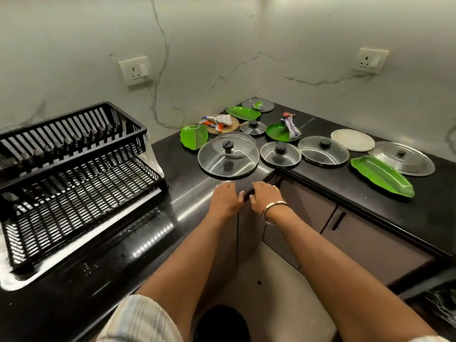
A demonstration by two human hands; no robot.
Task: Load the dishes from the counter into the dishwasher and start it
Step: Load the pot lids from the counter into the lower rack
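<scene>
Dishes crowd the corner of the black counter (197,193). A large glass lid (228,156) lies nearest, with smaller glass lids (280,154) (323,150) (253,127) to its right and behind. A steel lid (402,157) and a white plate (352,140) lie at the right. Green leaf-shaped plates (194,137) (243,112) (382,176) and a green bowl (278,132) sit among them. My left hand (227,198) rests flat on the counter's front edge, holding nothing. My right hand (265,196), bangle at the wrist, rests on that edge beside it.
An empty black two-tier dish rack (71,169) stands on a white tray at the left. Crumpled wrappers (217,119) (288,122) lie on some dishes. Grey cabinet doors (308,206) run under the counter. Wall sockets (134,70) (370,60) sit on the marble walls.
</scene>
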